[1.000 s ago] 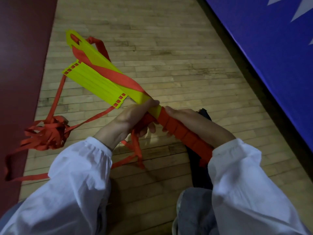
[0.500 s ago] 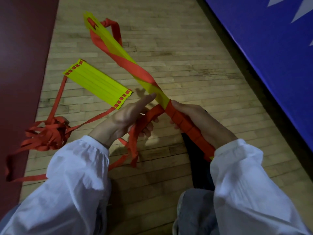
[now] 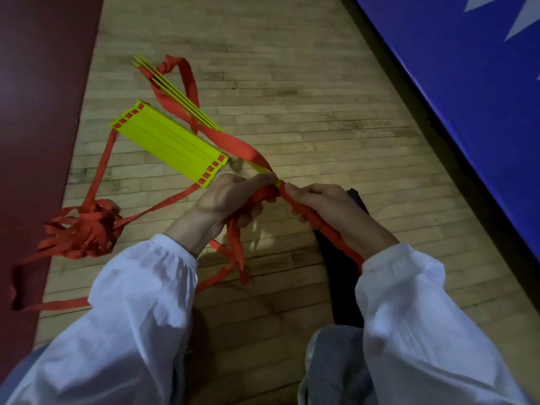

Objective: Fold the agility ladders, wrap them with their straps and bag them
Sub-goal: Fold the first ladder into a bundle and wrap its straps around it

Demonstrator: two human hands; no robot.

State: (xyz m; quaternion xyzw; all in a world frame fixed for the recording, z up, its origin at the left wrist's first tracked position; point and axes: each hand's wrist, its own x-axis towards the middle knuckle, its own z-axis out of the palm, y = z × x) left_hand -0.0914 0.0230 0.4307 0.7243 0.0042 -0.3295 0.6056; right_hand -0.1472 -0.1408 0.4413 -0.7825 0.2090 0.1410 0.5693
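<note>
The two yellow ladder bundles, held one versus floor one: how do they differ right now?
The held rung bundle is gripped by the left hand and right hand and seen edge-on; the floor rung stack lies flat and untouched. The held rung bundle has red strap wound tightly round its near end; the floor rung stack is unwrapped, its straps trailing to a tangled strap pile. Both are yellow rungs with red straps.

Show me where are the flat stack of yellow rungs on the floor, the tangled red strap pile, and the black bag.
flat stack of yellow rungs (image 3: 168, 144), head view, middle of top face.
tangled red strap pile (image 3: 84, 232), head view, centre of tangle.
black bag (image 3: 358, 200), head view, upper corner beside right hand.
</note>
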